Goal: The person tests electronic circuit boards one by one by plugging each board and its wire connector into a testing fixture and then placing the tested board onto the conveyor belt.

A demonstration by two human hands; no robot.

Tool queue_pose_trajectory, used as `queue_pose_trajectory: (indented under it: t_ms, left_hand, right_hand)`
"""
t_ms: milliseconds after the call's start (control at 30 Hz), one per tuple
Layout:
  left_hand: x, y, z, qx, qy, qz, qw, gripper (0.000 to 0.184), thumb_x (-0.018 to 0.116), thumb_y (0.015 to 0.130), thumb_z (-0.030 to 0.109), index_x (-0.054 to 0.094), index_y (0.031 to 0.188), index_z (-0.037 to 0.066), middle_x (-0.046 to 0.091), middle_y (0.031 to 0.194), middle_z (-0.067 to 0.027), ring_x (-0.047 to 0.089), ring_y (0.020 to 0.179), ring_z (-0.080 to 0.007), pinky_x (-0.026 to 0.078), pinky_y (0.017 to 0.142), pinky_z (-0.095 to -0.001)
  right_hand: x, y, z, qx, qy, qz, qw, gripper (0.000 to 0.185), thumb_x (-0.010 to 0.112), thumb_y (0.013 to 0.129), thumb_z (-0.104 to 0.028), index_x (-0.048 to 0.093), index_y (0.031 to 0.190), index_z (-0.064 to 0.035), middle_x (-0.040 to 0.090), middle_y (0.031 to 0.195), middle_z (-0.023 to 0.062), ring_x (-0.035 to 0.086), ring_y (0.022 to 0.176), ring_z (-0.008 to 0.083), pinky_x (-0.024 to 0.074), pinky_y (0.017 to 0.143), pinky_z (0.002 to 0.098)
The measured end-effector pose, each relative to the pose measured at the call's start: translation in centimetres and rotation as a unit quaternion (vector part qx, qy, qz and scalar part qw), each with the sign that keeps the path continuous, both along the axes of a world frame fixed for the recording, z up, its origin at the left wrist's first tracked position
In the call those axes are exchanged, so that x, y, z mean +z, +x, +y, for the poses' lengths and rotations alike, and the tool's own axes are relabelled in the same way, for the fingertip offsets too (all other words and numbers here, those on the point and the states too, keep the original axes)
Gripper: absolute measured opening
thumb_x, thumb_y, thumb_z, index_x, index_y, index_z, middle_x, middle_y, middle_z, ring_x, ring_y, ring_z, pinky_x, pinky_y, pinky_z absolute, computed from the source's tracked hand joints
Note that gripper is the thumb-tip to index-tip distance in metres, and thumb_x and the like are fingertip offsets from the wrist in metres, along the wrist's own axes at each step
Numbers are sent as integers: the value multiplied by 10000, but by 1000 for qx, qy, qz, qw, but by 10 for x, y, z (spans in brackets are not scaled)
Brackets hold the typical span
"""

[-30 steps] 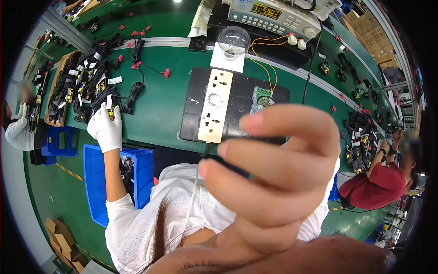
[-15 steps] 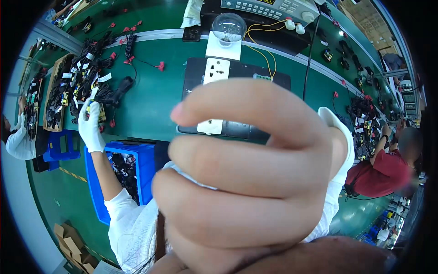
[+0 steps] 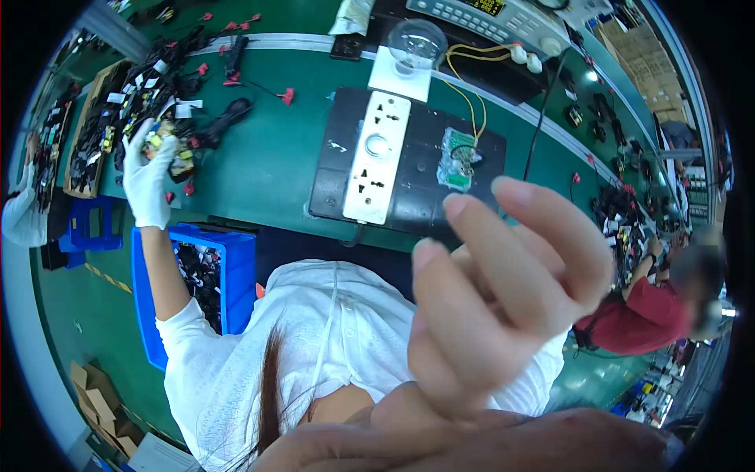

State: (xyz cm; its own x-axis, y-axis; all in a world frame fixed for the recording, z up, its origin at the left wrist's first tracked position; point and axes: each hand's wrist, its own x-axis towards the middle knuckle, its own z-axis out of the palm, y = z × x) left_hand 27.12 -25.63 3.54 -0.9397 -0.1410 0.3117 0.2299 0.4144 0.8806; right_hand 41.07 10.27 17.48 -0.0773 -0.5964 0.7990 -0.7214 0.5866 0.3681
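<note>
My left hand [image 3: 148, 177], in a white glove, has its fingers around a small board with yellow parts [image 3: 163, 141], at the edge of a pile of black cables [image 3: 145, 94]. My right hand [image 3: 503, 291] is bare and raised close to the camera, large in view. Its fingers are half curled with gaps between them, and nothing shows in them. Beyond it lies a black panel with a white socket strip [image 3: 377, 157] and a green circuit board [image 3: 458, 160]. A clear bulb [image 3: 415, 46] is mounted on a white base behind the strip.
At the back stands a bench instrument [image 3: 499, 22] with yellow wires. A blue bin [image 3: 240, 275] of parts is below the bench's left edge. A co-worker in red [image 3: 641, 315] is at the right, near more cables. Another person's white sleeve [image 3: 23, 220] shows at far left.
The view has shifted. My right hand has moved rightward from the middle and its fingers have spread, uncovering the socket strip and green board. My left hand stays by the cables with the yellow board.
</note>
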Motion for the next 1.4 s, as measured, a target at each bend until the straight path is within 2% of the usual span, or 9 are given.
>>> queue_pose_trajectory:
  t_ms: [267, 567, 700, 767, 1000, 1133, 1167, 1233, 1400]
  left_hand:
    - [-18, 25, 2, 14, -357, 126, 926, 455, 830, 690, 143, 637, 1083, 18, 675, 1033, -153, 647, 958, -319, 512, 841, -377]
    - [-17, 39, 3, 24, -428, 206, 880, 497, 820, 709, 202, 618, 1138, 52, 652, 1098, -94, 583, 1036, -305, 440, 933, -400]
    - [-36, 42, -11, 55, -231, 133, 962, 428, 748, 787, 226, 614, 1138, 19, 639, 1119, -142, 580, 1048, -327, 440, 949, -405]
    - [-41, 39, -17, 66, -350, 92, 930, 440, 735, 793, 224, 604, 1165, 30, 639, 1113, -149, 584, 1050, -324, 446, 937, -395]
    - [-25, 40, -10, 95, -438, 5, 894, 542, 776, 738, 287, 601, 1194, 53, 664, 1016, -154, 623, 902, -337, 488, 834, -422]
    - [-30, 29, -19, 106, -117, -17, 987, 491, 777, 787, 135, 595, 1231, 30, 677, 1037, -80, 627, 886, -147, 483, 851, -282]
    - [-25, 31, -17, 117, -127, 21, 985, 465, 749, 808, 41, 584, 1241, 10, 655, 1054, -41, 586, 915, -75, 466, 843, -224]
    - [-12, 35, -15, 104, -142, 86, 981, 471, 740, 808, 11, 571, 1247, -6, 642, 1085, -56, 589, 953, -88, 470, 861, -233]
    - [29, 42, 20, -34, 153, 105, 982, 543, 707, 814, -38, 472, 1304, -16, 559, 1201, -111, 630, 974, -190, 518, 889, -312]
  right_hand:
    - [-32, -28, 30, -64, 114, -198, 972, 145, 629, 683, -142, 583, 806, -81, 570, 795, 41, 566, 717, 186, 509, 731, 342]
    - [-49, -10, 44, -43, 78, -312, 946, 146, 628, 650, -44, 576, 787, -41, 626, 792, 79, 619, 689, 251, 527, 648, 356]
    - [-54, -4, 48, -43, 71, -329, 941, 175, 625, 637, -13, 577, 803, -35, 621, 781, 80, 620, 681, 251, 517, 614, 352]
    - [-58, 0, 50, -47, 45, -341, 938, 225, 621, 623, 15, 585, 841, -28, 618, 768, 84, 619, 673, 255, 508, 595, 350]
    - [-66, 1, 51, -38, 29, -346, 937, 318, 610, 613, 59, 600, 921, -17, 620, 761, 90, 615, 656, 255, 498, 581, 349]
    - [-72, 9, 58, -58, -18, -357, 932, 422, 579, 638, 112, 587, 1039, -17, 638, 761, 85, 621, 650, 260, 497, 579, 345]
    - [-74, 13, 63, -66, -41, -369, 926, 455, 566, 651, 129, 579, 1082, -19, 647, 764, 82, 624, 648, 259, 497, 579, 345]
    - [-75, 19, 69, -74, -55, -374, 923, 476, 549, 664, 143, 571, 1111, -21, 654, 763, 80, 625, 642, 253, 495, 579, 339]
    - [-82, 26, 70, -75, -112, -387, 912, 478, 513, 724, 169, 551, 1165, -10, 664, 787, 103, 634, 668, 248, 508, 607, 329]
